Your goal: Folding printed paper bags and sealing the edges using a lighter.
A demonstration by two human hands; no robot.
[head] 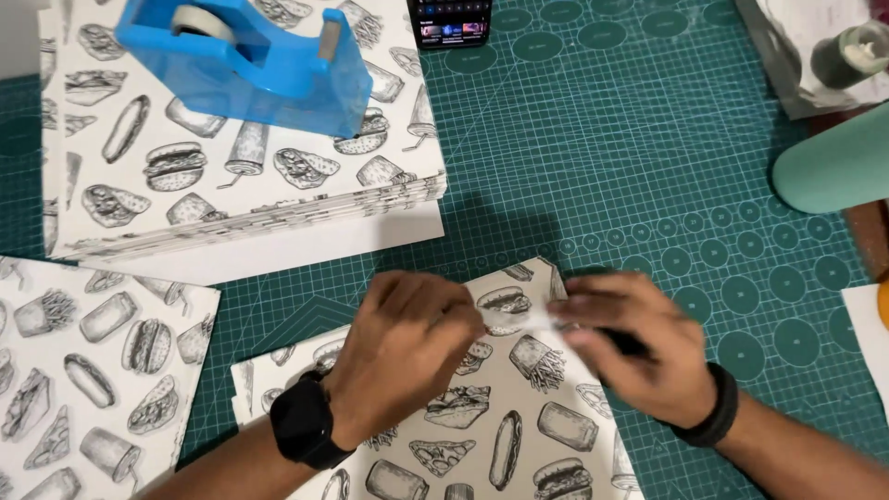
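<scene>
On the green cutting mat, both hands pinch clear tape over the printed sheet's top edge.

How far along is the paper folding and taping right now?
Done, by the look of it: one printed piece lies flat at the left. In hand: the left hand and right hand press what looks like a clear tape strip onto a folded printed sheet on the green cutting mat. Left: a stack of printed sheets still waits under the blue tape dispenser.
</scene>
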